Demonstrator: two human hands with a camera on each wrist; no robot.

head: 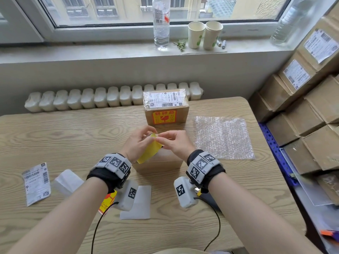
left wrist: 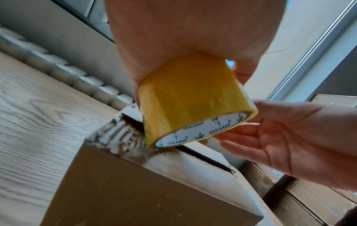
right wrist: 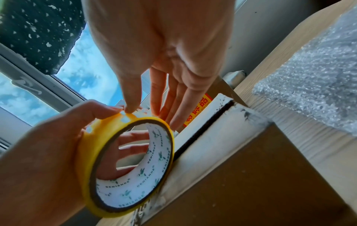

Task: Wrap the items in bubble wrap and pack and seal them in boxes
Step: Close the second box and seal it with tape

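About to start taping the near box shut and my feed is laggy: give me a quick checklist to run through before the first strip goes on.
1. Tape roll secured: ok, left hand grips it with fingers through the core.
2. Tape end found: cannot tell; right hand has thumb and fingertips at the roll's rim.
3. Box flaps closed: ok, only a dark seam shows.
4. Roll over the seam: ok.
5. Strip pulled out: not ok, none visible.
6. Cutter nearby: cannot tell.
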